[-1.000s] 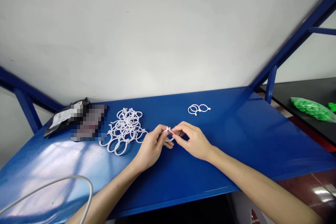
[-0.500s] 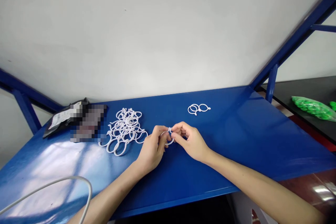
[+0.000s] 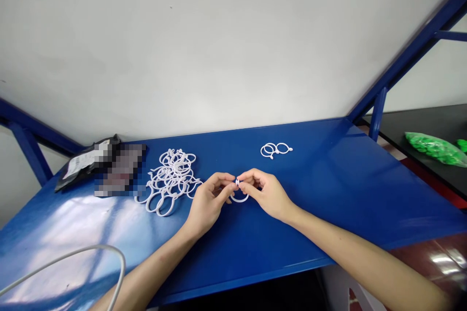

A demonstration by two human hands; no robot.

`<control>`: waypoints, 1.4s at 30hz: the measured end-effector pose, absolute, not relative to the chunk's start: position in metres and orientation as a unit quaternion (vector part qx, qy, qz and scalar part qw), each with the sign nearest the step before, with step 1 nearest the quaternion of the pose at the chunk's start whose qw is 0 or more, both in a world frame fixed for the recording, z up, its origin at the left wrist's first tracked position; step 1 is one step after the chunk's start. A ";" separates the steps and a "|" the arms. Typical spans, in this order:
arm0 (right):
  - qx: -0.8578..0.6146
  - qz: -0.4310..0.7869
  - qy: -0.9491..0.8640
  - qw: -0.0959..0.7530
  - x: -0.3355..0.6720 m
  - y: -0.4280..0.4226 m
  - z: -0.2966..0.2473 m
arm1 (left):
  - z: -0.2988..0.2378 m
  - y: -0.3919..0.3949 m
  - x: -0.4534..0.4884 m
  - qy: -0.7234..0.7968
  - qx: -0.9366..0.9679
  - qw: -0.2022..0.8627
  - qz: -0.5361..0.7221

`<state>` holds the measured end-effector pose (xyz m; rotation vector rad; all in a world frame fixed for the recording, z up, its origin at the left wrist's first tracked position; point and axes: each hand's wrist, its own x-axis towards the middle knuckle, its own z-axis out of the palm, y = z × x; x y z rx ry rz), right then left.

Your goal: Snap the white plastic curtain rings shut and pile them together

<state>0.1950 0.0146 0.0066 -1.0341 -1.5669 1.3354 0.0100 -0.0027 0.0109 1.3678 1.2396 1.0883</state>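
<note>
Between my two hands hangs a white ring (image 3: 240, 199), thin and round, with a small clasp at its top. My left hand (image 3: 209, 201) pinches the clasp from the left with thumb and forefinger. From the right, my right hand (image 3: 268, 194) grips the same clasp; the fingertips of both hands nearly meet there and hide most of it. To the left of my left hand lies a tangled pile of similar white rings (image 3: 165, 206). Farther back on the right, a few more white rings (image 3: 282, 148) lie flat, overlapping.
The blue table (image 3: 321, 155) meets a pale wall (image 3: 233, 58). At the left lie a black plastic package (image 3: 78, 167) and a blurred dark packet (image 3: 122, 170). A white cable (image 3: 122, 262) loops at front left. A bag of green pieces (image 3: 434, 148) rests on a dark surface at right.
My left hand's fingers have shifted up to the clasp, thumb now beside the right fingertips. The held ring's loop hangs lower and slightly to the right. The pile and flat rings stay put.
</note>
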 end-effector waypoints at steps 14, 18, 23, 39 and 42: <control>-0.424 0.521 -0.636 0.380 0.199 0.015 0.007 | 0.006 -0.006 0.010 0.494 0.565 0.475 0.459; -0.419 0.503 -0.656 0.374 0.201 0.013 0.008 | 0.005 -0.009 0.009 0.492 0.574 0.470 0.456; -0.411 0.491 -0.677 0.364 0.203 0.013 0.008 | 0.001 -0.009 0.007 0.486 0.596 0.455 0.449; -0.441 0.231 -0.774 0.390 0.219 0.044 0.011 | 0.022 0.023 -0.045 0.510 0.827 0.025 0.236; -0.479 0.087 -0.766 0.421 0.242 0.065 0.010 | 0.022 0.031 -0.068 0.521 0.838 0.000 0.163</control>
